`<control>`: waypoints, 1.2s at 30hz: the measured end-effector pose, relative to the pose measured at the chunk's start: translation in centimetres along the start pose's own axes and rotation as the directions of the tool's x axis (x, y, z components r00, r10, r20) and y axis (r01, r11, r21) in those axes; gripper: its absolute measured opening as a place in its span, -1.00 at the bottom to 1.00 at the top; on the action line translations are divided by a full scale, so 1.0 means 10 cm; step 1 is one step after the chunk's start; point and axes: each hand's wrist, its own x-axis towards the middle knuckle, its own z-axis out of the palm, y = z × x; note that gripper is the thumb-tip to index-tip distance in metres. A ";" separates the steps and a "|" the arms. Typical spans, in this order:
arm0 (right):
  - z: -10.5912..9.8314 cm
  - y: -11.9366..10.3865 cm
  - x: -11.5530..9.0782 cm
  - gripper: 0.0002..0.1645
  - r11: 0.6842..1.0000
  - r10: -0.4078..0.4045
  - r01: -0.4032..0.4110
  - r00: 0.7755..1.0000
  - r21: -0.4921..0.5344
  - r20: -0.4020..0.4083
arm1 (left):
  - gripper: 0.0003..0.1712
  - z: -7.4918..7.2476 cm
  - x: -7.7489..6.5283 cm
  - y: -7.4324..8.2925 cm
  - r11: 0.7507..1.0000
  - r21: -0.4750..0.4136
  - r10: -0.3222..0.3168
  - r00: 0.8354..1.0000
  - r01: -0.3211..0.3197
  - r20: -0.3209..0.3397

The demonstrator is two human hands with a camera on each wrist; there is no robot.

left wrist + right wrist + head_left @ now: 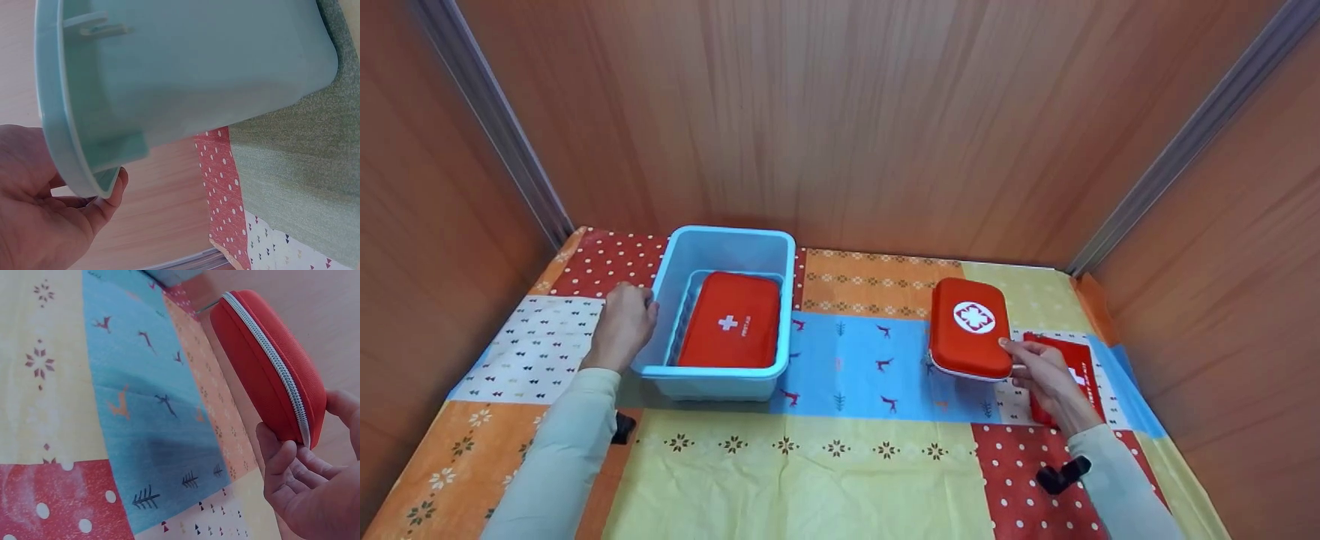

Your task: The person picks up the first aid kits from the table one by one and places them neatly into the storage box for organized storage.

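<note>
My left hand (624, 319) grips the left rim of a light-blue plastic bin (718, 385); in the left wrist view its fingers (107, 205) curl under that rim. Inside the bin lies a red first aid case (739, 315) with a white cross. On the right, my right hand (1048, 375) pinches the near right corner of another red zippered first aid case (960, 341), which bears a white round emblem. The right wrist view shows this case (270, 365) raised above the cloth, thumb on one face and fingers on the other. A flat red first aid pouch (1084, 360) lies partly behind the right hand.
A patchwork-patterned tablecloth (840, 360) covers the table. Wood-grain panels (870, 127) enclose the back and both sides, with metal corner posts (502, 124) at the left and right. Dark straps (1063, 475) show at the wrists.
</note>
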 end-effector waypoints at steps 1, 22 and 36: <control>0.00 -0.01 -0.01 -0.18 1.000 -0.004 0.004 1.000 0.001 -0.001 | -0.57 0.00 0.00 0.00 1.000 0.007 0.001 1.000 -0.001 -0.001; 0.05 -0.27 -0.12 -0.12 0.998 -0.041 0.041 0.999 0.042 -0.009 | -0.57 0.00 0.01 0.01 1.000 -0.013 0.003 1.000 -0.003 0.013; 0.09 -0.45 -0.19 -0.19 0.994 -0.075 0.073 0.997 0.087 0.018 | -0.59 0.01 0.02 0.01 0.998 -0.061 -0.021 0.999 0.023 0.038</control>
